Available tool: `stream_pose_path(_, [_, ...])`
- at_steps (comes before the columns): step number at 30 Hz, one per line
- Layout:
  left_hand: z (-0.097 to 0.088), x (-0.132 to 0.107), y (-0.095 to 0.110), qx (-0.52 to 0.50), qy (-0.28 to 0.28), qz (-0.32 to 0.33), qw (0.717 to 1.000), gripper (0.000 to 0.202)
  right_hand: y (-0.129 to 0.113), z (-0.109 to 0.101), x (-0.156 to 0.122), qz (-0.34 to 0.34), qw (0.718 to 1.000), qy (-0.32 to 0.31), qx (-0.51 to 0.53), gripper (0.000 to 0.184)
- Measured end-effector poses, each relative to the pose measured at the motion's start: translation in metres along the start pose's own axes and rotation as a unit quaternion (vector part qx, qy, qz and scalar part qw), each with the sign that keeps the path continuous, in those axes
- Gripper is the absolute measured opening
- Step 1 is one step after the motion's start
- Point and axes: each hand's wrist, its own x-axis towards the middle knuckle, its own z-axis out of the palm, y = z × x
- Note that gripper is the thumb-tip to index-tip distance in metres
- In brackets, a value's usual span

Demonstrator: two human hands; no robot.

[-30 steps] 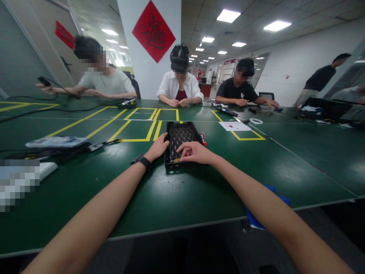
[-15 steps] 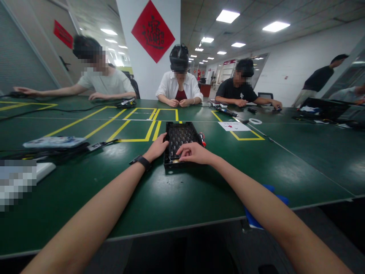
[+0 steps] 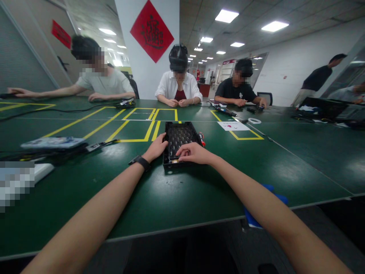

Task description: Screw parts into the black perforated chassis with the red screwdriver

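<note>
A black open-topped case (image 3: 182,134) with rows of small holes or studs inside lies on the green table. My left hand (image 3: 156,148) holds its left wall, thumb at the rim. Over the near end of the case, my right hand (image 3: 194,153) has its fingers curled together, fingertips down inside. A small pale-gold piece (image 3: 174,161) shows in the near left corner, just by those fingertips. What the right fingers hold, if anything, is hidden. Something red and black (image 3: 202,139) sticks out beyond the case's right side.
The green table (image 3: 137,205) carries yellow tape outlines. A light-blue patterned box (image 3: 53,142) and cables lie left. A printed sheet (image 3: 233,126) and a white ring (image 3: 254,120) lie right. Blue cloth-like material (image 3: 252,219) hangs at the front edge. Several people sit across.
Both my hands and the case stay in place; the view has shifted very slightly. Across the table, the hand of the person in black at right has drawn in toward the body.
</note>
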Motion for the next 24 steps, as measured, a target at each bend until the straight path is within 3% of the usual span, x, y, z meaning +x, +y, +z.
stream_pose_path(24, [-0.0004,0.0002,-0.0003,-0.014,0.003,0.000,1.000,0.061,0.0008,0.0002,0.0006,-0.014,1.000,0.008,-0.011,0.028])
